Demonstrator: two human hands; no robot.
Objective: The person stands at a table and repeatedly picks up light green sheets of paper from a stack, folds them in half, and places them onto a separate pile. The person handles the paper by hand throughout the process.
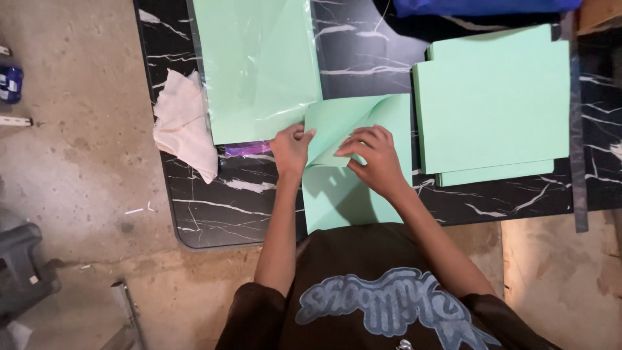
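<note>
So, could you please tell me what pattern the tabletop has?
The tabletop is black with white marble-like veins, seen in the head view.

Workshop: bare concrete floor [78, 129], black marble-pattern worktable [214, 214], stacked green paper sheets [492, 104].

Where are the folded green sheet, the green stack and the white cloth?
folded green sheet [337, 194], head view, flat lower part.
green stack [492, 104], head view, top sheet's middle.
white cloth [184, 123], head view, its middle.
</note>
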